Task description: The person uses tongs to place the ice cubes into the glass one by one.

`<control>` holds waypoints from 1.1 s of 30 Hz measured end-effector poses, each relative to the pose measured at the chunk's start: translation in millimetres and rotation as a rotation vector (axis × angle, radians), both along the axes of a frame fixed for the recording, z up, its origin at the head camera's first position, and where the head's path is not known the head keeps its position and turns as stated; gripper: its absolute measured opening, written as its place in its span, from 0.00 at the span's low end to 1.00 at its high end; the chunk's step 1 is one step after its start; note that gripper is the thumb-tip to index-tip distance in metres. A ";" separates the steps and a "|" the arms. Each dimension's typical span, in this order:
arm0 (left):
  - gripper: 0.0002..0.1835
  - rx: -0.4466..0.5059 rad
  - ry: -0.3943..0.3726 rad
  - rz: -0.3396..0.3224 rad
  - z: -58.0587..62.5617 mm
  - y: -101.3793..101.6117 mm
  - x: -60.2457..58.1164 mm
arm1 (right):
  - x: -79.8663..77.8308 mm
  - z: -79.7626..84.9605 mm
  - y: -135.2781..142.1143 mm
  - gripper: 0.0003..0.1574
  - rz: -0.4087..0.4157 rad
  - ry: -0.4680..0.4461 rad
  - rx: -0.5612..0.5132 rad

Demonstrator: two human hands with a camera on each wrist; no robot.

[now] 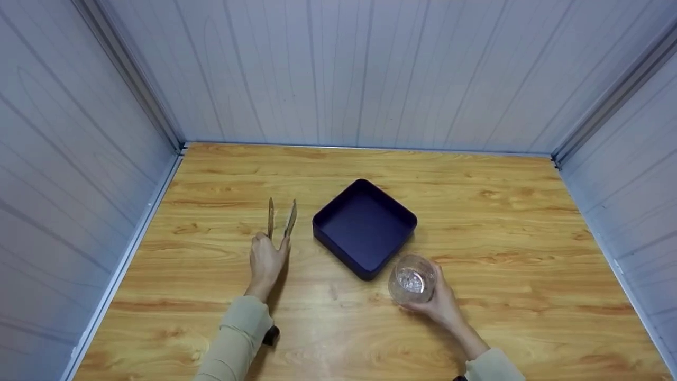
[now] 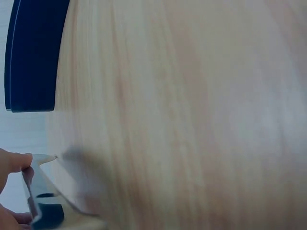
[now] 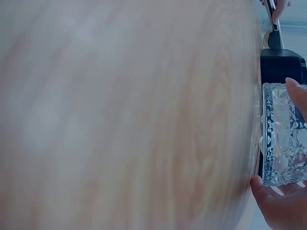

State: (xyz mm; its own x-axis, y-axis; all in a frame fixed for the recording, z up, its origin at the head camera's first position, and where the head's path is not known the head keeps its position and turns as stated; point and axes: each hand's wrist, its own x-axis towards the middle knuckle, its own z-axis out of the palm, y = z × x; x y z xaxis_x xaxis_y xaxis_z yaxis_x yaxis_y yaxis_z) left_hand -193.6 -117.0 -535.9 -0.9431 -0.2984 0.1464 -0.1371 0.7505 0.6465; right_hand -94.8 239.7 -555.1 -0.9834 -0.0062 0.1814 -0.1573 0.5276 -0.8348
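Note:
My left hand [image 1: 267, 259] grips a pair of shiny metal tongs [image 1: 291, 218], its two arms spread apart and pointing away from me. In the left wrist view the polished metal of the tongs [image 2: 45, 184] shows between thumb and fingers, with its shadow on the wood. On the other side, my right hand [image 1: 440, 301] holds a clear drinking glass [image 1: 412, 279] around its side, near the tray's front right edge. The right wrist view shows the cut pattern of the glass [image 3: 283, 134], thumb on one side and fingers on the other.
A dark navy square tray [image 1: 338, 253] with low walls stands turned cornerwise between the hands. Wood-grain tabletop [image 1: 502, 227] surrounds it. White panel walls [image 1: 338, 74] enclose the table at the back and both sides.

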 end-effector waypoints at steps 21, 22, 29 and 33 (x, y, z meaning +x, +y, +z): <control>0.39 -0.212 -0.099 -0.049 6.9 -4.9 6.6 | -1.8 -2.3 3.8 0.69 0.083 0.062 -0.020; 0.39 -0.211 -0.089 -0.062 7.4 -5.5 7.5 | -1.4 -1.6 4.1 0.70 0.085 0.057 -0.013; 0.34 -0.188 0.048 -0.174 11.5 -7.7 14.5 | 1.8 3.8 12.7 0.75 0.097 -0.001 0.023; 0.32 -0.158 0.117 -0.238 15.3 -7.1 17.3 | 3.1 8.7 19.8 0.75 0.104 -0.019 0.061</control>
